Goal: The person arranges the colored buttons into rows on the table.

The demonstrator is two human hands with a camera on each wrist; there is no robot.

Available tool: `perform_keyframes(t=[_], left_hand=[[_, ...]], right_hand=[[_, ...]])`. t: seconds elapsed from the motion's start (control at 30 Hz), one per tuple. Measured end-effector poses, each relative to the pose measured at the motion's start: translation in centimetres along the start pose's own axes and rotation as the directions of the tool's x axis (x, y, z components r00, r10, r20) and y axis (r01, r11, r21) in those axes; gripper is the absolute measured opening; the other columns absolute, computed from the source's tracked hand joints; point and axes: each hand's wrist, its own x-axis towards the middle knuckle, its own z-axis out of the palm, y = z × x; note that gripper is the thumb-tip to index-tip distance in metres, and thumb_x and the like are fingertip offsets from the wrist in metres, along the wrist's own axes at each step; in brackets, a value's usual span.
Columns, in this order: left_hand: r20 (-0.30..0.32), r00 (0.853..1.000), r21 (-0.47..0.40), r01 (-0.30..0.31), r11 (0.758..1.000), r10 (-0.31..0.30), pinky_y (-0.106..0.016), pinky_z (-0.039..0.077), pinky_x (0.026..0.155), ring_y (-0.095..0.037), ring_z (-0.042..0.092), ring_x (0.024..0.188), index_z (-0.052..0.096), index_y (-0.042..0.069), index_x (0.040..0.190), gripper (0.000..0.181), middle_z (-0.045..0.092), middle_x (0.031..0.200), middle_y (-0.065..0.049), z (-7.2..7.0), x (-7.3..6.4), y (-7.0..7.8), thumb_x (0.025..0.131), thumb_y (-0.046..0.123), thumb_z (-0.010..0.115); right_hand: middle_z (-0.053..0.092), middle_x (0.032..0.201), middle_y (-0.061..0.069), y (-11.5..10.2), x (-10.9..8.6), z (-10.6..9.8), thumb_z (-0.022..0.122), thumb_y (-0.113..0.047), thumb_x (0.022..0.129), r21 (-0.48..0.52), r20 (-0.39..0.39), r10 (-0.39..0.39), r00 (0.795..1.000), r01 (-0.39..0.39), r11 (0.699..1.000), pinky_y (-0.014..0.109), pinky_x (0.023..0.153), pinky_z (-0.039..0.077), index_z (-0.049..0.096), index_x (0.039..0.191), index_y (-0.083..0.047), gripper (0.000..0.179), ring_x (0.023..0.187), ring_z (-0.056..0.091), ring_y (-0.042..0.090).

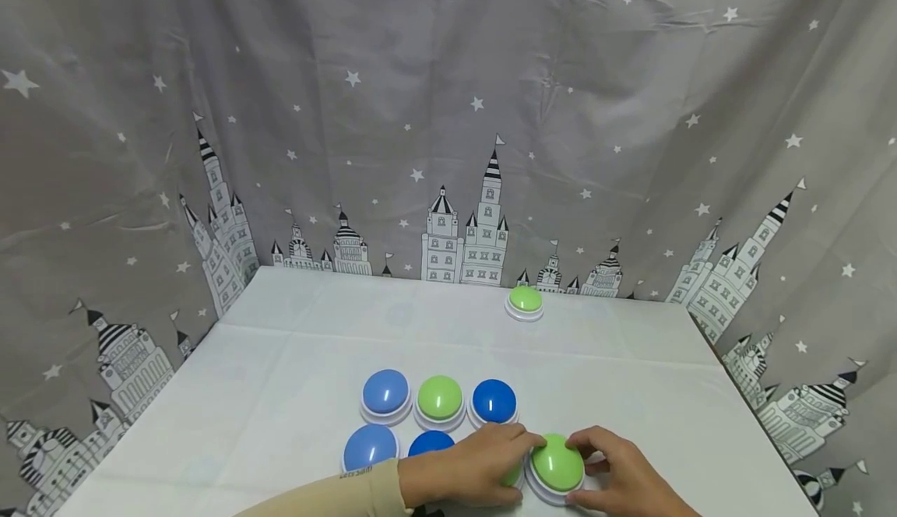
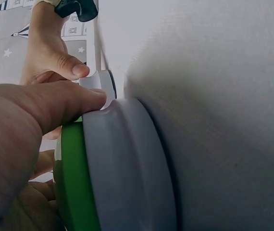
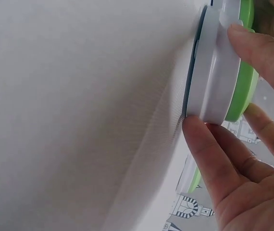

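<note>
My left hand (image 1: 483, 462) lies over a green push button on a white base (image 2: 127, 163), its thumb along the base's rim and its palm hiding most of the dome in the head view. Right beside it, my right hand (image 1: 620, 470) holds another green push button (image 1: 558, 462) by the sides, thumb and fingers around the white base (image 3: 214, 67). A fingertip of the left hand reaches the near edge of this second button. Both buttons sit dome up, side by side.
Behind the hands stand a light blue button (image 1: 385, 392), a green button (image 1: 439, 398) and a dark blue button (image 1: 494, 402) in a row. Another light blue button (image 1: 370, 447) and a partly hidden dark blue button (image 1: 430, 442) sit nearer. A lone green button (image 1: 525, 300) stands by the curtain (image 1: 448, 73).
</note>
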Motion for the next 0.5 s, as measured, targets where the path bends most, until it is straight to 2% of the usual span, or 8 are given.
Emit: perform_keyframes(t=[0.13,0.3,0.5], left_hand=[[0.007,1.0,-0.014,0.004,1.0,-0.004,-0.022,0.041,0.1,-0.001,0.048,0.117,0.045,0.014,0.142,0.069,0.055,0.128,0.007,-0.02,-0.02,-0.01,0.085,0.031,0.079],[-0.005,1.0,0.009,-0.017,1.0,0.017,-0.022,0.041,0.1,-0.001,0.049,0.117,0.046,0.013,0.141,0.068,0.056,0.127,0.007,0.08,0.02,-0.05,0.085,0.032,0.079],[-0.006,1.0,0.009,-0.027,1.0,0.027,-0.023,0.041,0.1,0.001,0.049,0.114,0.047,0.013,0.141,0.066,0.057,0.125,0.008,0.22,0.1,-0.19,0.085,0.031,0.079]], right_hand=[[0.063,0.112,-0.005,-0.23,0.07,-0.07,0.088,-0.036,0.073,-0.007,0.008,0.016,1.0,-0.016,1.0,0.026,0.08,0.057,0.059,0.119,-0.017,0.058,0.098,0.062,0.01],[0.062,0.11,-0.004,-0.53,-0.04,-0.3,0.087,-0.039,0.073,-0.012,0.038,0.05,0.998,-0.05,0.999,0.025,0.08,0.056,0.058,0.118,-0.015,0.059,0.096,0.061,0.009],[0.06,0.099,-0.008,-0.61,-0.15,-0.16,0.088,-0.04,0.071,-0.05,0.023,0.011,1.0,-0.01,0.999,0.026,0.076,0.057,0.056,0.109,-0.019,0.054,0.089,0.06,0.007]])
